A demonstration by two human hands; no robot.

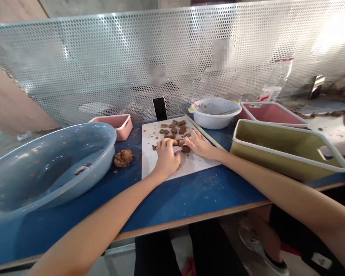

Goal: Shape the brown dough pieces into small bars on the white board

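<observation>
Both hands rest over a thin brown clay-like roll (154, 147) on a white board (149, 168). My left hand (167, 155) lies across its left part, fingers bent over it and thumb apart. My right hand (199, 145) reaches in from the right, fingers stretched out and touching the roll's right part. The fingers hide much of the roll. Just below my right fingertips is a short brown piece (186, 149). Several small brown pieces (174, 130) lie farther back on the board. A pale stick (204, 132) runs along the board's right edge.
Left are a large blue basin (103, 153), a brown lump (123, 158) and a pink bin (124, 128). A phone (160, 109) leans behind the board. Right stand a white basin (215, 119), a green bin (276, 157), a red bin (276, 113) and a bottle (277, 80). Another person's leg shows below.
</observation>
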